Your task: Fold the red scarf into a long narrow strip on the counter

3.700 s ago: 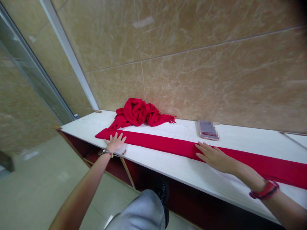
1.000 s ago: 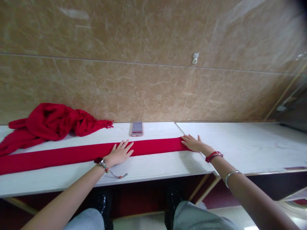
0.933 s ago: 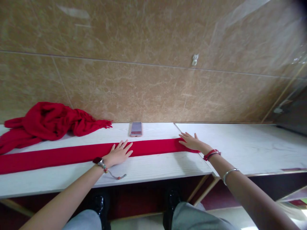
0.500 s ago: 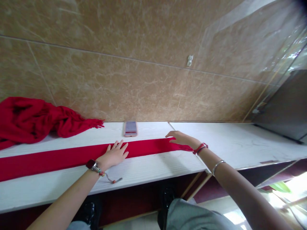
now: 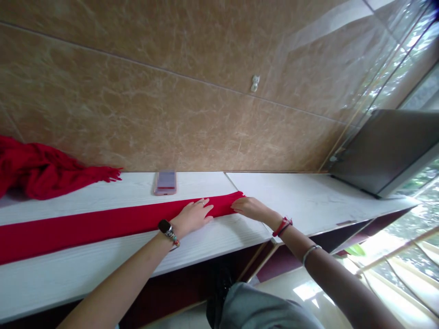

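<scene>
A long red scarf [image 5: 92, 227], folded into a narrow strip, runs along the white surface from the left edge to its fringed right end. My left hand [image 5: 194, 217] lies flat on the strip, fingers spread, with a ring and a dark watch. At the scarf's right end, my right hand [image 5: 254, 209] is closed, thumb and fingers pinching the edge close to the fringe. Part of the fringe is hidden behind that hand.
Another red fringed cloth [image 5: 48, 171] lies crumpled at the back left. A phone [image 5: 166, 183] rests near the wall. The white countertop [image 5: 291, 196] has a seam and reaches a dark grey panel [image 5: 384, 146] at the right. A small white figure [image 5: 254, 83] is on the tiled wall.
My left hand has slid right along the scarf. My right hand has gone from loosely spread to pinching the scarf's end, and the fringe now points back toward the wall. The view has shifted right.
</scene>
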A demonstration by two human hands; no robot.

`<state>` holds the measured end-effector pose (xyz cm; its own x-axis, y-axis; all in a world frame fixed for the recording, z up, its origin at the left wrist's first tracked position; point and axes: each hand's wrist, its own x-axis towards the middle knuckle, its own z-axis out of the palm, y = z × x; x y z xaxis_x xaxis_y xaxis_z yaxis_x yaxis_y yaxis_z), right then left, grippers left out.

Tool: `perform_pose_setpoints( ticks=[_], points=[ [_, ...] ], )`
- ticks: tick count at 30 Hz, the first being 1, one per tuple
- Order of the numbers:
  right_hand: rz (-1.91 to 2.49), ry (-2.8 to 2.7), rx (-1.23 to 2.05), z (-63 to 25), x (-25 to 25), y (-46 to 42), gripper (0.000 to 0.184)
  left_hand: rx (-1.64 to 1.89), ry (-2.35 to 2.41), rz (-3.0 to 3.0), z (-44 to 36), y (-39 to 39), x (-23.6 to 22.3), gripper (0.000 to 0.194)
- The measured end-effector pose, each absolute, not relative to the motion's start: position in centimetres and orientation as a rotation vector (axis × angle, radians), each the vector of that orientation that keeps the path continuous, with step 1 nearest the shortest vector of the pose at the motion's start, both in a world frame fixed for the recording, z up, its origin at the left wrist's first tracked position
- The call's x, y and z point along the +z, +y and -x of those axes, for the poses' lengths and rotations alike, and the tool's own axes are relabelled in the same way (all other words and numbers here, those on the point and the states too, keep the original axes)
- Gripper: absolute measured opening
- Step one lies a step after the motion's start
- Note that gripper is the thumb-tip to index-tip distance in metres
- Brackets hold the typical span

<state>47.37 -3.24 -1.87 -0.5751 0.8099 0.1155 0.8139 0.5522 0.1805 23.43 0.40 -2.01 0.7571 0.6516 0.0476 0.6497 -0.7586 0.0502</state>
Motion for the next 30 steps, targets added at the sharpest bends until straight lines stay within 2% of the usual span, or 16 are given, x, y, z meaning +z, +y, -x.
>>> perform_pose_setpoints(
  ticks=[8,15,19,24,30],
  points=[
    [1.189,-2.784,-0.693,-48.3,-2.7,-2.4,0.018,0.247,0.976,-3.003,-24.3,1.2,-2.7,0.04],
    [1.155,-2.731,-0.771,-49.0,-3.5,-2.9,0.021,0.073,1.084,-2.83,-23.3,1.3,-3.2,0.053],
    [1.207,-2.771,-0.662,-48.5,-3.5,-3.5,0.024,0.023,1.084,-2.79,-23.2,1.4,-3.5,0.055],
    [1.365,-2.636,-0.333,-47.2,-1.0,-2.1,0.023,0.049,1.06,-2.789,-23.0,1.3,-3.2,0.052],
    [1.706,-2.579,0.05,-44.0,0.6,3.1,0.044,0.041,1.247,-2.733,-21.5,1.8,-2.9,0.055]
  ],
)
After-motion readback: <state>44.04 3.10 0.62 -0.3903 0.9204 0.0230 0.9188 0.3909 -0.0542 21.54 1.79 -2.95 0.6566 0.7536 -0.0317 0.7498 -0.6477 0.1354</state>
